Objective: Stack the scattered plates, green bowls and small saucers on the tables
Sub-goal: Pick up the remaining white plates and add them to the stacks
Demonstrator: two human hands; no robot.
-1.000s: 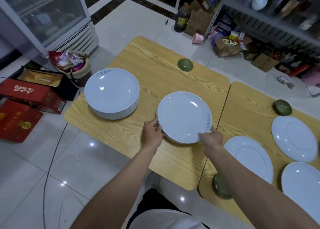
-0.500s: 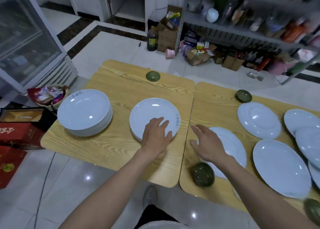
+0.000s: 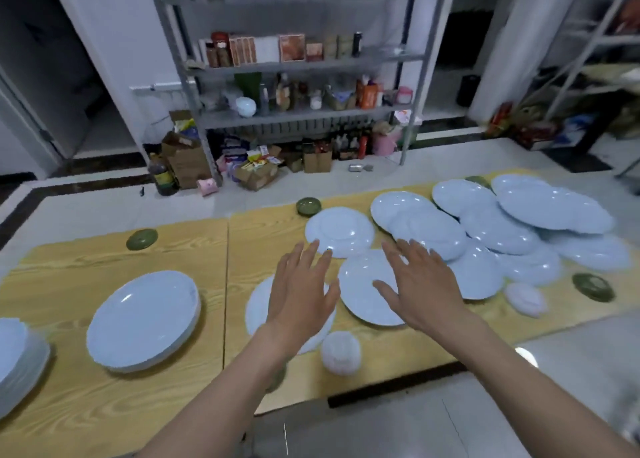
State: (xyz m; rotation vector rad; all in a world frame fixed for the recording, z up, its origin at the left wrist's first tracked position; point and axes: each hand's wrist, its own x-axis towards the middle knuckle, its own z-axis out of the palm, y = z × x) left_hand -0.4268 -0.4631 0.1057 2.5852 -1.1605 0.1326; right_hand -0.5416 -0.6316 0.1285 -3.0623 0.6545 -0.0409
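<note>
Both my hands hover open over the right wooden table (image 3: pixel 263 235). My left hand (image 3: pixel 301 291) is above a white plate (image 3: pixel 256 313) near the front edge. My right hand (image 3: pixel 415 284) is spread over another white plate (image 3: pixel 360 294). Several more white plates (image 3: pixel 485 222) lie overlapping at the back right. A short stack of plates (image 3: pixel 143 319) sits on the left table (image 3: pixel 104 405), and a taller stack (image 3: pixel 17 360) shows at the left edge. Green bowls and saucers stand apart: one saucer (image 3: pixel 141 239), a bowl (image 3: pixel 308 206), another saucer (image 3: pixel 593 286). Neither hand holds anything.
Two small white upturned bowls (image 3: pixel 341 352) (image 3: pixel 526 298) rest near the front of the right table. A metal shelf rack (image 3: pixel 298 62) with bottles and boxes stands behind the tables. Cardboard boxes (image 3: pixel 187 156) and a dark bottle (image 3: pixel 161 177) sit on the tiled floor.
Both hands let go of the plate set down on the left table and moved right, over the plates on the right table. The view swung right and upward.
</note>
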